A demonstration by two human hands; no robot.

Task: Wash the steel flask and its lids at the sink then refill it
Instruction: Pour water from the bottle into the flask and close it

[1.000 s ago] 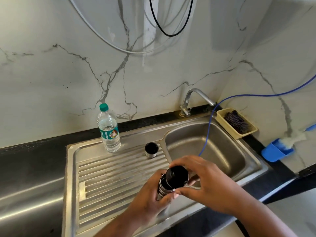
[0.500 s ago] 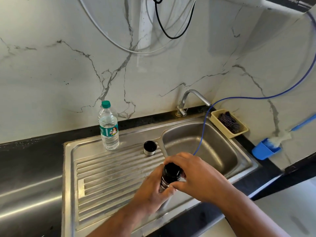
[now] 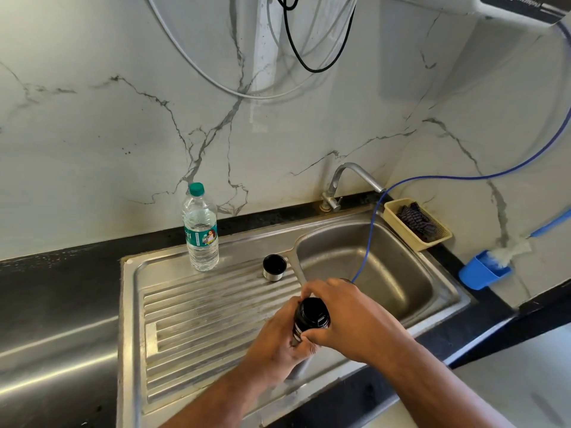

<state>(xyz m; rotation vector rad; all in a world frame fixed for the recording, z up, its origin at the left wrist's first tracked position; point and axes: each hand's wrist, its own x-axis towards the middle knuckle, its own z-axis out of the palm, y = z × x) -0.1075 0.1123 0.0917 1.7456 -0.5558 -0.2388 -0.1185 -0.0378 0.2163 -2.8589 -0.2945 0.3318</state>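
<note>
The steel flask [image 3: 301, 367] stands on the ribbed drainboard [image 3: 197, 329] near its front right corner, mostly hidden by my hands. My left hand [image 3: 278, 341] grips its body just below the neck. My right hand [image 3: 349, 316] curls over the top, pinching the black inner lid [image 3: 312, 312] that sits on the flask's mouth. The steel outer cup lid [image 3: 274, 267], dark inside, stands mouth up on the drainboard beside the basin's left rim.
A plastic water bottle [image 3: 200, 230] with a green cap stands at the back of the drainboard. The sink basin [image 3: 395, 273] lies to the right under the tap [image 3: 349, 177], with a blue hose [image 3: 369, 236] hanging into it. A yellow scrubber basket [image 3: 417, 223] and blue holder [image 3: 479, 273] sit at right.
The black lid was held tilted above the flask's open mouth; it now sits on the mouth under my right hand. My left hand kept its grip.
</note>
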